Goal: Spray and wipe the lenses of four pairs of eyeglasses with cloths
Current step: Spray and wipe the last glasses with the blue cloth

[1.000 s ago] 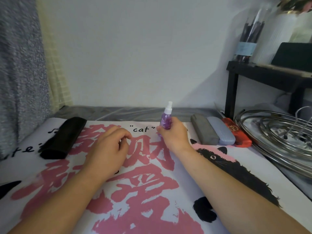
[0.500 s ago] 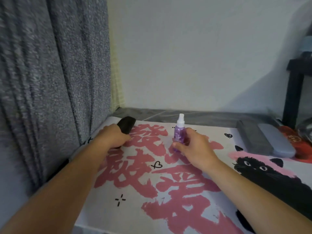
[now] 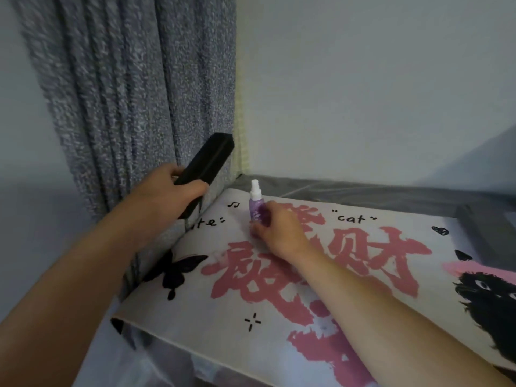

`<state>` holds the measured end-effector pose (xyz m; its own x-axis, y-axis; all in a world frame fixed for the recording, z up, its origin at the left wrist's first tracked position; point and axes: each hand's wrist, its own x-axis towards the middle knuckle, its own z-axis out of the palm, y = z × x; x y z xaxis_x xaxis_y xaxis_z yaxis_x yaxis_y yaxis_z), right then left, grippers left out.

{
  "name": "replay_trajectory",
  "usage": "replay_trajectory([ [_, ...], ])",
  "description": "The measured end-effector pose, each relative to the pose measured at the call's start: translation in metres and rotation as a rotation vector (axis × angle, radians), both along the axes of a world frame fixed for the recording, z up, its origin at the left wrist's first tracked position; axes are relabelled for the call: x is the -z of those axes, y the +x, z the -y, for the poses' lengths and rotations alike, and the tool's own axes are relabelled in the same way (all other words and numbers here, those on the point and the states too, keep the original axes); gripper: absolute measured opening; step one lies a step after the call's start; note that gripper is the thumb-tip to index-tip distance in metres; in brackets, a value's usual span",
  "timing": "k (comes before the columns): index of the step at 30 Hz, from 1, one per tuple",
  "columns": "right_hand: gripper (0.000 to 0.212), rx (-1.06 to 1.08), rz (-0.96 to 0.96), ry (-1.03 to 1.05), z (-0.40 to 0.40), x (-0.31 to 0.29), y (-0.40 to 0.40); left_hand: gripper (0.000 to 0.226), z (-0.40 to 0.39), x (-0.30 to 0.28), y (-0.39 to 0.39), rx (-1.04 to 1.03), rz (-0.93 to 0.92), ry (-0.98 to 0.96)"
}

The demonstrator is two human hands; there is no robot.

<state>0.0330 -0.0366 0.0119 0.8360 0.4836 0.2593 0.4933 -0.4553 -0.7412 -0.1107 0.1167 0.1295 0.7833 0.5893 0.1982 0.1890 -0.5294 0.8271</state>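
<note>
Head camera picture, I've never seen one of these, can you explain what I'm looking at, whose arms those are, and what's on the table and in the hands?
No machine here: a person wears a wide-angle camera on the head, looking forward and down, so the two bare arms reaching in from below are their own.

The left hand grips a long black case, likely an eyeglass case, and holds it in the air in front of a grey curtain.

The right hand holds the lower part of a small purple spray bottle with a white nozzle, standing upright on the table.

The table is covered by a white mat printed with large pink characters, the word "cat", a black butterfly and a black cat. No glasses or cloths are visible.
</note>
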Motion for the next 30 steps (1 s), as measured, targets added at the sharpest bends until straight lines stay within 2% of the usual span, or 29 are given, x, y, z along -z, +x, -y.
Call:
replay_trajectory([
  [3, 0.050, -0.022, -0.055, -0.028, 0.004, 0.003, 0.002, 0.032, 0.021, -0.001, -0.009, 0.138, -0.012, -0.028],
  [5, 0.062, -0.015, -0.197, 0.082, 0.025, -0.006, -0.002, 0.039, 0.041, 0.002, -0.011, 0.247, -0.055, -0.061],
  [9, 0.030, 0.138, -0.320, 0.331, 0.100, -0.023, -0.013, 0.041, 0.096, 0.025, 0.003, 0.414, -0.155, -0.050],
  [12, 0.036, -0.120, -0.674, 0.629, 0.151, -0.031, -0.026, 0.053, 0.147, 0.053, 0.037, 0.420, -0.127, 0.072],
  [13, 0.040, -0.168, -0.730, 0.632, 0.162, -0.032, -0.028, 0.058, 0.165, 0.062, 0.048, 0.418, -0.107, 0.128],
  [15, 0.039, -0.087, -0.743, 0.603, 0.177, -0.033, -0.024, 0.063, 0.196, 0.076, 0.066, 0.475, -0.083, 0.199],
  [16, 0.037, 0.002, -0.734, 0.596, 0.185, -0.032, -0.017, 0.063, 0.208, 0.081, 0.073, 0.529, -0.090, 0.174],
  [18, 0.037, 0.089, -0.729, 0.546, 0.204, -0.031, 0.001, 0.054, 0.217, 0.085, 0.085, 0.573, -0.099, -0.069],
  [20, 0.036, 0.050, -0.760, 0.466, 0.227, -0.034, 0.015, 0.031, 0.205, 0.085, 0.099, 0.445, 0.004, -0.262],
  [22, 0.029, -0.082, -0.711, 0.285, 0.244, -0.034, 0.023, 0.026, 0.184, 0.087, 0.112, 0.350, 0.140, -0.116],
  [24, 0.020, -0.173, -0.516, 0.048, 0.248, -0.032, 0.023, 0.033, 0.166, 0.097, 0.123, 0.487, 0.191, 0.117],
  [26, 0.017, -0.137, -0.260, -0.033, 0.245, -0.025, 0.021, 0.042, 0.158, 0.106, 0.124, 0.749, 0.070, 0.192],
  [28, 0.014, 0.006, -0.008, -0.046, 0.248, -0.016, 0.027, 0.056, 0.157, 0.113, 0.120, 0.952, -0.078, 0.245],
  [30, 0.020, -0.001, 0.022, -0.001, 0.260, -0.018, 0.027, 0.061, 0.157, 0.120, 0.116, 1.030, -0.150, 0.336],
])
